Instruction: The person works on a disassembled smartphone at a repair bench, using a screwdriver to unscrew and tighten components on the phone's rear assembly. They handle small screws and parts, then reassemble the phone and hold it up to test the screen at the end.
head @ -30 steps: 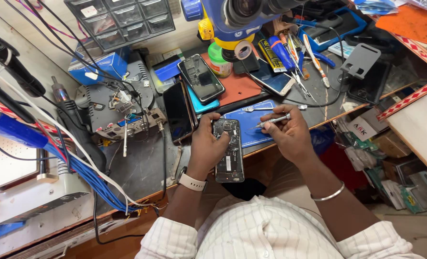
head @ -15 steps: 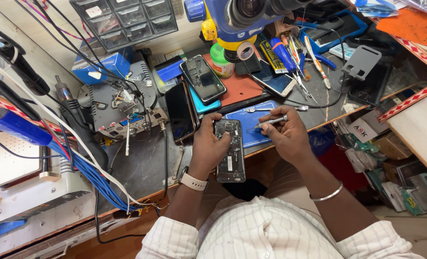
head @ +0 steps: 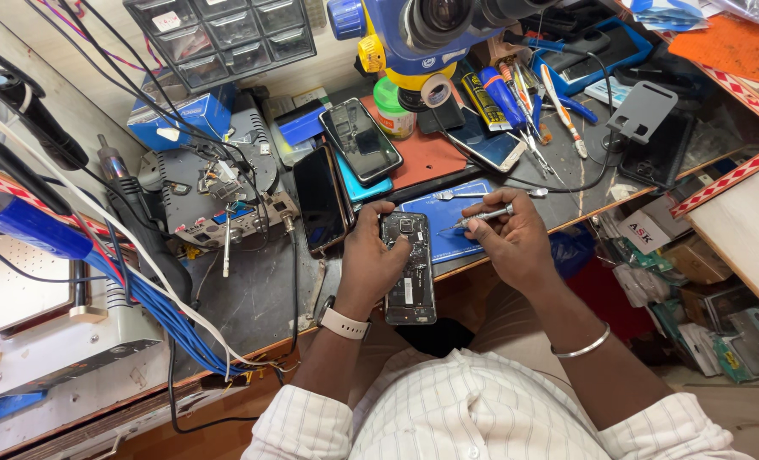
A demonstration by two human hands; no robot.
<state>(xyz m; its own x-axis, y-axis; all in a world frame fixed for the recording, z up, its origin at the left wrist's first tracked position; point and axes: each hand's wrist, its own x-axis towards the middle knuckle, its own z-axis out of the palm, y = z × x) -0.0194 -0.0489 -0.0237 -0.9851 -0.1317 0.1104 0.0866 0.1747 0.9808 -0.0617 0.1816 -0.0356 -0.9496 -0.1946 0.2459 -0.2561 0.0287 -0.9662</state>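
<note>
At the centre of the frame, the opened phone (head: pixel 409 268) shows dark grey and black innards, and it lies partly on a blue mat (head: pixel 448 223). Above it sits a rust-red pad (head: pixel 422 158). The microscope (head: pixel 414 43) at the top is blue with yellow trim. The shirt (head: pixel 482 413) at the bottom is white with thin dark checks. A white watch strap (head: pixel 343 324) and a silver bangle (head: pixel 580 345) ring the wrists. Blue cables (head: pixel 154 311) run at lower left.

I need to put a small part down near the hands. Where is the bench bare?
Bare dark benchtop lies between the cable bundle and the left hand holding the opened phone. Behind the right hand, tools and phones crowd everything.
</note>
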